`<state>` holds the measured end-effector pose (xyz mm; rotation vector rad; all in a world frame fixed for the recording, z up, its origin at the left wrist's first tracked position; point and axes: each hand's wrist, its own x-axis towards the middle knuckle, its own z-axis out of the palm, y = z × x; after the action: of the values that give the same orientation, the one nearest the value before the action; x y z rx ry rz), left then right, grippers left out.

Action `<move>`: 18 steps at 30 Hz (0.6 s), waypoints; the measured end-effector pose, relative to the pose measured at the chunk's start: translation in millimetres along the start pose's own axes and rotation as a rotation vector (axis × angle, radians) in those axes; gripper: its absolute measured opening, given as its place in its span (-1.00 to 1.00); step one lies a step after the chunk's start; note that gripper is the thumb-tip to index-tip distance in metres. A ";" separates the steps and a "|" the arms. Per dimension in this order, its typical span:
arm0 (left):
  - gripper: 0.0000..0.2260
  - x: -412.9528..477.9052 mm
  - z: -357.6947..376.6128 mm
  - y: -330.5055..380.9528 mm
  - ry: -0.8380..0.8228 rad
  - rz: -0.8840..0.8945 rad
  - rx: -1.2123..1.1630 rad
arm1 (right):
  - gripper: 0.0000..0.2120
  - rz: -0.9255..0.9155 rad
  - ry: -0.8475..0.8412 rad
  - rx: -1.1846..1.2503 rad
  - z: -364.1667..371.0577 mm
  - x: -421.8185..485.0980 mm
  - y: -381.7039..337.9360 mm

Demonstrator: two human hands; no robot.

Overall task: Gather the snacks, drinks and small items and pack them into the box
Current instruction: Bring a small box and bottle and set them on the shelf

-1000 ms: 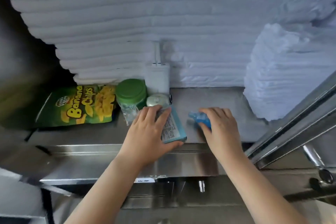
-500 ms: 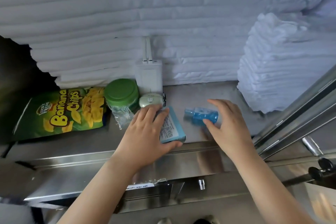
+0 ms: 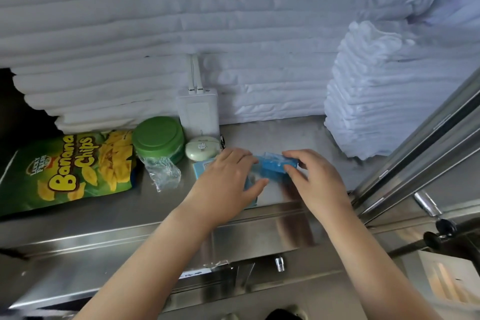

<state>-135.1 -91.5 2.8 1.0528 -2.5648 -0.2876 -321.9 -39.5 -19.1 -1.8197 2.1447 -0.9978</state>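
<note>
Pressing left hand (image 3: 226, 187), fingers straight, on blue packet (image 3: 202, 169) on surface (image 3: 285, 138). Seemingly pinching small blue bottle (image 3: 275, 167) in right hand (image 3: 318, 182).

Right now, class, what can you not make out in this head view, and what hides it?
Head view, blue packet: mostly under the left hand; label unreadable.
Head view, small blue bottle: the right hand covers one end.
Head view, green-lidded jar: lid hides its contents.
Packing box: not in view.
</note>
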 end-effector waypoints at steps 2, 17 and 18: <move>-0.63 -0.9 2.8 -0.1 0.042 -0.004 -0.041 | -0.74 -0.003 -0.004 -0.028 0.9 0.7 -0.2; -0.67 -1.7 11.3 -8.7 0.061 -0.001 -0.043 | -0.60 -0.051 0.005 -0.126 6.3 8.6 -4.9; -0.66 -1.9 11.3 -8.8 0.058 0.001 -0.038 | -0.60 -0.027 0.020 -0.079 7.5 7.6 -4.7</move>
<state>-132.7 -95.8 -10.8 1.0310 -2.4991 -0.2998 -316.0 -49.6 -19.9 -1.8861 2.2064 -0.9538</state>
